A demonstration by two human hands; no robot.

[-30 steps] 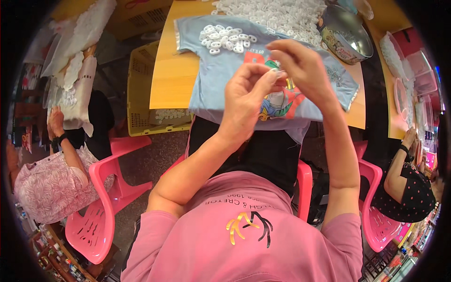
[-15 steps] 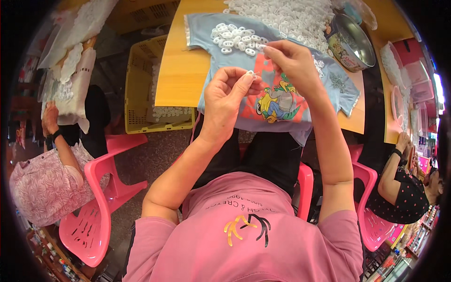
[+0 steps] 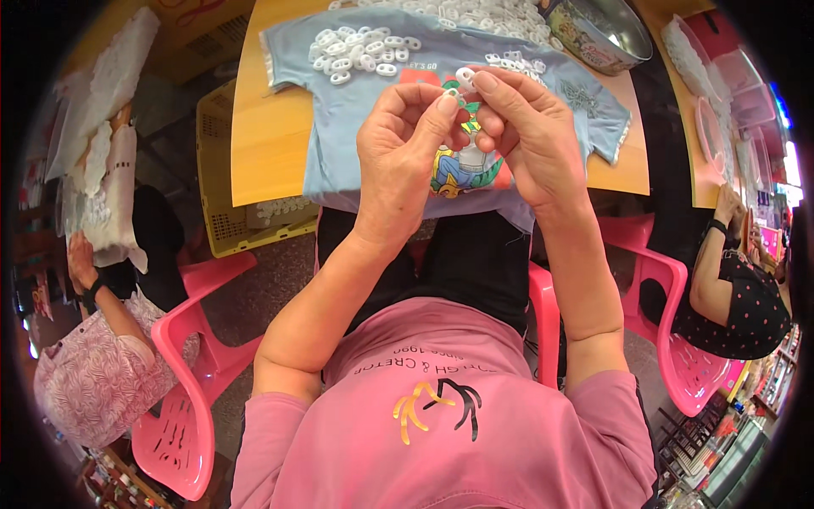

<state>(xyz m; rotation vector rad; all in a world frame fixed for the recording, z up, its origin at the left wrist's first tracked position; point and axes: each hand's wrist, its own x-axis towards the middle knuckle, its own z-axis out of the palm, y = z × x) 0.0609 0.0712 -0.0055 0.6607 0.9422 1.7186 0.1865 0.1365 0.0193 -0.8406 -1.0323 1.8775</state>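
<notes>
The left hand (image 3: 405, 140) and the right hand (image 3: 526, 136) are raised together above the near edge of the wooden surface (image 3: 271, 144), with their fingertips meeting. Between them is a small white plastic ring piece (image 3: 465, 77). The right hand's grip is pressed together on this piece, with the index finger on top of it. The left hand's grip is also pinched, thumb against index finger, and touches the same piece from the left; a small green part shows just under the fingertips, but I cannot tell what it is.

Under the hands a light blue child's T-shirt (image 3: 356, 127) with a colourful cartoon print is spread flat on the surface, and its lower hem hangs over the near edge. On the far left part of the shirt lies a heap of white ring pieces (image 3: 360, 51), and a bigger heap (image 3: 475, 13) is at the far edge. A round metal bowl (image 3: 598, 34) stands at the far right of the surface.

A yellow plastic crate (image 3: 225, 187) with some white pieces inside is on the floor at the left of the surface. Another person in a patterned blouse (image 3: 93, 373) sits on a pink chair (image 3: 182, 399) at the left, and another person in a dotted black top (image 3: 746, 305) sits at the right, beside another pink chair (image 3: 687, 339).
</notes>
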